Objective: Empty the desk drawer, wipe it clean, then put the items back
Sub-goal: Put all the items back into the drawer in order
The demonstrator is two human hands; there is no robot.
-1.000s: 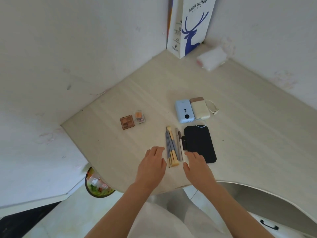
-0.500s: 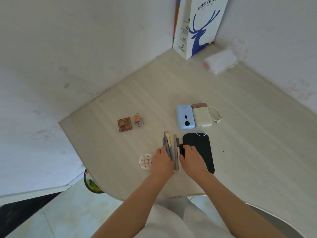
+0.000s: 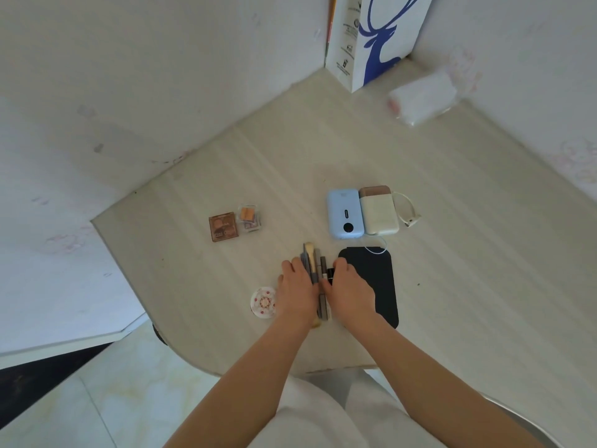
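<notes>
A bundle of makeup brushes and pens lies on the pale wooden desk near its front edge. My left hand closes on the bundle from the left and my right hand from the right, with fingers curled against it. Both hands cover its lower half. Under my right hand's outer edge lies a black flat pad. A round white compact sits just left of my left hand. No drawer is in view.
A brown eyeshadow palette and a small clear case lie to the left. A blue power bank and a cream one with a white cable lie behind. A paper bag and a tissue pack occupy the corner.
Both hands moved forward from the desk edge and closed in on the brushes and pens, pushing them together. The view has shifted closer; the round compact came into sight.
</notes>
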